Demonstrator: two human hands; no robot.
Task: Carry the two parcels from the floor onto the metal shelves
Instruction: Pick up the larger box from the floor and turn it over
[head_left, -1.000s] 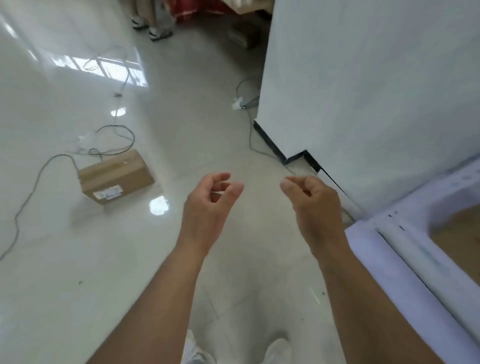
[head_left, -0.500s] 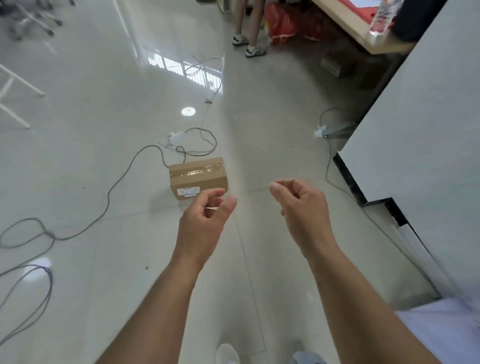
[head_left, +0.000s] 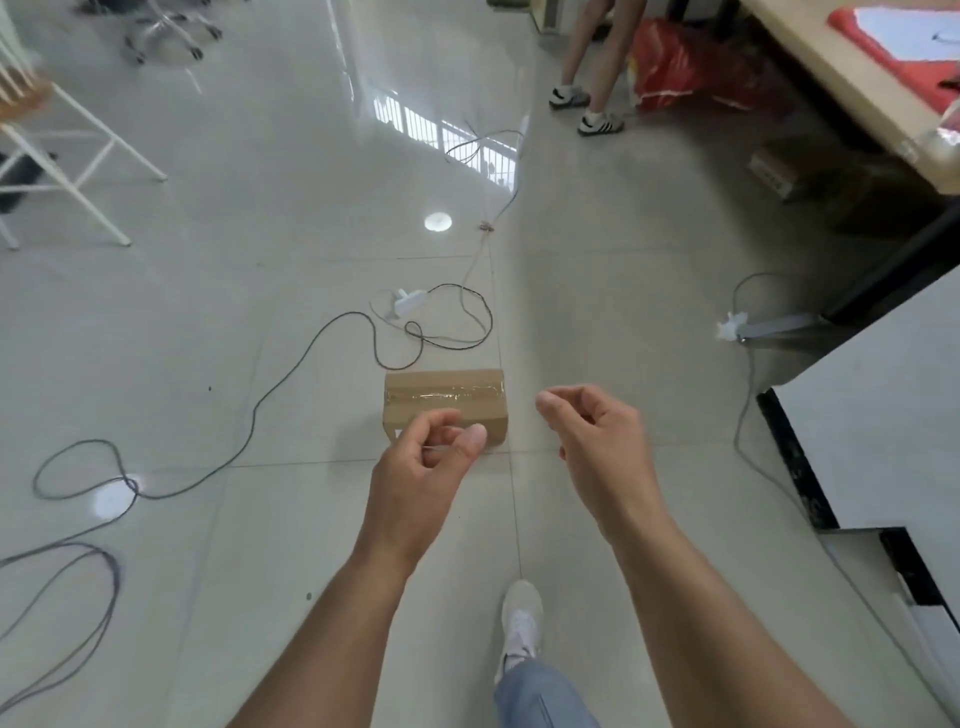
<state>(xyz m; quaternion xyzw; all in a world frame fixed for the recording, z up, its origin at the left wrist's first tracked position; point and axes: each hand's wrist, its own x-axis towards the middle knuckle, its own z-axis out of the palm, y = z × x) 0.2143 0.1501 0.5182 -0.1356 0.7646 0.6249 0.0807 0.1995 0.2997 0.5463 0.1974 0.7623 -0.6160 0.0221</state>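
One parcel (head_left: 444, 400), a small taped cardboard box, lies on the floor (head_left: 291, 260) at centre frame. It looks stiff and probably light; the glossy tape may be slick, so the two short ends are the best hold. No second parcel and no shelves show here. At 6 o'clock of it hover two empty hands: left hand (head_left: 421, 483) and right hand (head_left: 597, 447), fingers loosely curled. Loose cables (head_left: 311, 343) trail from 12 round to 8 o'clock.
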